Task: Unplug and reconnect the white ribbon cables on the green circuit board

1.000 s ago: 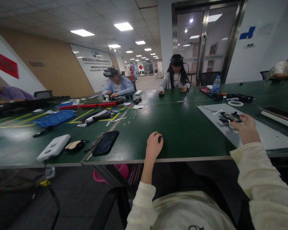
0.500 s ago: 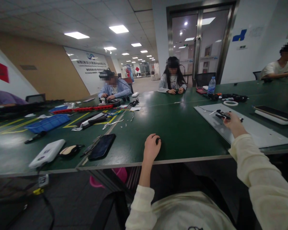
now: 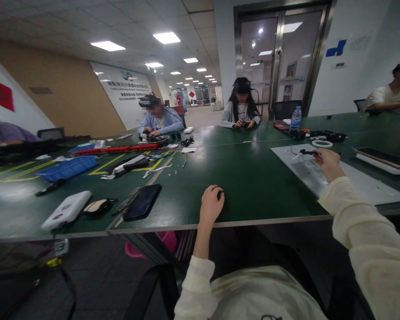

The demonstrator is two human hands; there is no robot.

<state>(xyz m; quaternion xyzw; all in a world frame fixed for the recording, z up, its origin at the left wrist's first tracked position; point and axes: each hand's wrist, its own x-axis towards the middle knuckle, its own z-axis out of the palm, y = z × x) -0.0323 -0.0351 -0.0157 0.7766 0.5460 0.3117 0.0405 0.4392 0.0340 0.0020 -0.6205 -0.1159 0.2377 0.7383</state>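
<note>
My left hand [image 3: 212, 201] rests on the green table [image 3: 250, 186] near its front edge, fingers curled. A small dark patch shows beside the thumb; I cannot tell whether it is an object. Out to the right, my right hand [image 3: 328, 162] pinches a small black part [image 3: 307, 152] with a narrow white strip hanging from its left end. The part is held over a light grey board [image 3: 356, 184] lying on the table. My fingers hide the part's right end. A white tape roll [image 3: 322, 143] lies just beyond that hand.
Left lie a dark phone [image 3: 142, 202], a white power bank [image 3: 66, 210] with a cable and a blue basket [image 3: 68, 168]. A flat device [image 3: 383, 160] and a water bottle [image 3: 295, 118] stand right. People [image 3: 160, 118] work across the table.
My right hand has turned and lifted slightly, so the black part now appears edge-on. My left hand stays in place. The person opposite has shifted the small dark object held in their hands.
</note>
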